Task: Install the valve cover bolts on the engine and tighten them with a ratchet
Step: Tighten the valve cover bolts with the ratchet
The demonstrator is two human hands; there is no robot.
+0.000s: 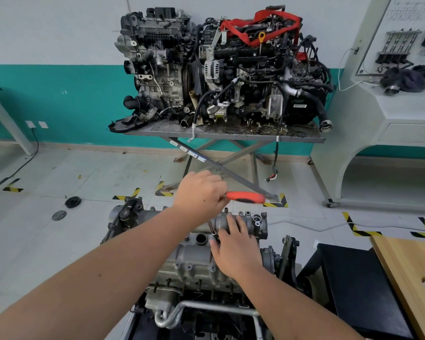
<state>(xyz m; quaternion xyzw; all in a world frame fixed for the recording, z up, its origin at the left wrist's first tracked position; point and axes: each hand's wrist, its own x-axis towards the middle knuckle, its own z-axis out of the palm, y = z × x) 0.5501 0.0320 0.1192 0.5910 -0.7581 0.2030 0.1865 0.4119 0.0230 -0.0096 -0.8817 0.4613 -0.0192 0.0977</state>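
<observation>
A person leans over a bare engine [201, 263] on a workshop stand, both forearms reaching in above its grey valve cover [194, 258]. The left hand [200, 192] curls over the head end of a ratchet [245, 198], whose orange-and-black handle sticks out to the right of the fist, level above the far end of the valve cover. A dark extension bar [212, 228] slants down from under that hand to the top of the valve cover, just beside the open round filler hole [201, 239]. The right hand [236, 251] lies on the valve cover with fingers loosely spread, its fingertips [221, 233] at the lower end of the bar; whether they pinch it cannot be told. Behind the valve cover, 2 complete engines [221, 67] sit side by side on a grey scissor-leg bench [231, 137] against a white-and-teal wall, the right one draped with a red strap [260, 23]. Right of the valve cover lie a black pad [361, 285] and a wooden board [412, 273].
</observation>
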